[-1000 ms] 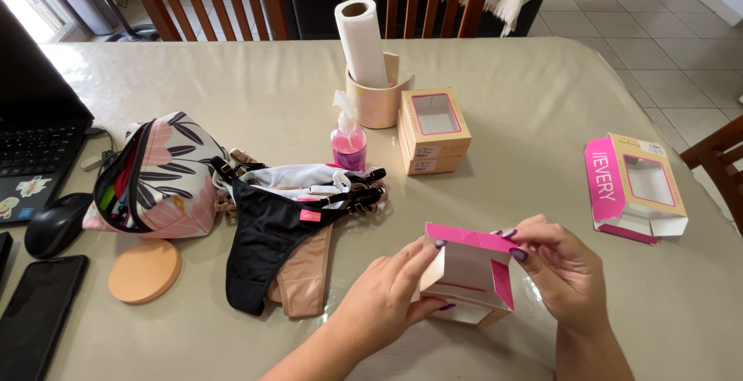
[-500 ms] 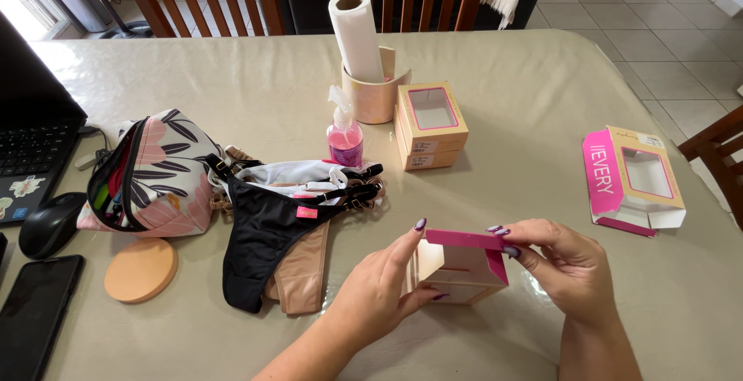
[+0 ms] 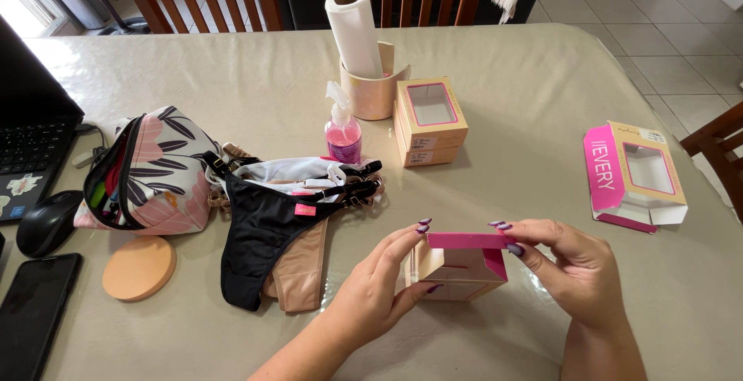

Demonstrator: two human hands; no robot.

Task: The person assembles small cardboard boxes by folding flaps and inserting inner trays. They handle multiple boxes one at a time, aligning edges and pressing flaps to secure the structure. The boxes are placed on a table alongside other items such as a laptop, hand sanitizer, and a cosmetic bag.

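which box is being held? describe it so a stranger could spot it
On the beige table, near edge, both hands grip a small tan carton with a pink flap. Left hand and right hand hold its sides. The other two boxes lie untouched.

Both hands were on a small tan-and-pink carton (image 3: 457, 263) just above the counter (image 3: 526, 118): left hand (image 3: 371, 296) cupped its side, right hand (image 3: 576, 272) pinched the pink flap. Black underwear (image 3: 263, 234) lay nearby, and another open carton (image 3: 635, 176) sat well off right.
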